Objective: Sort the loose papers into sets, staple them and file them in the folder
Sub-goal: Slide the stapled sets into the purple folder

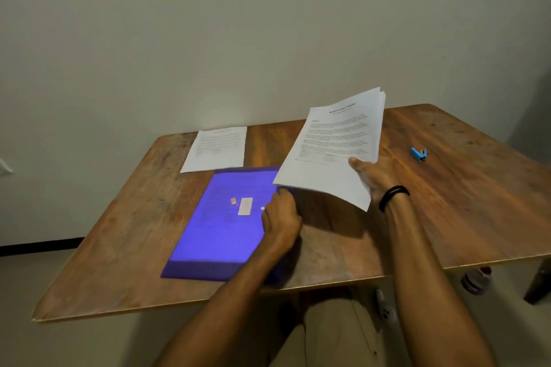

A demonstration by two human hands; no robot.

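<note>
A stack of papers (334,146) is held raised, gripped at its near edge by the right hand (375,179) (thumb on top) and pinched at a corner by the left hand (280,217). One sheaf (216,149) is laid beyond the left hand, the folder (220,232) beneath it, and the stapler (419,154) off to the right of the right hand. Sorting is judged barely begun; stapling and filing are left.

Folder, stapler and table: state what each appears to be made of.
Folder: likely plastic, seemingly translucent violet-blue, with a soft sheen and a darker band along its near edge.
Stapler: light blue casing, probably plastic; too small to be sure.
Table: wood or veneer, with brown grain streaks, a dull worn finish and a thin pale edge.
</note>
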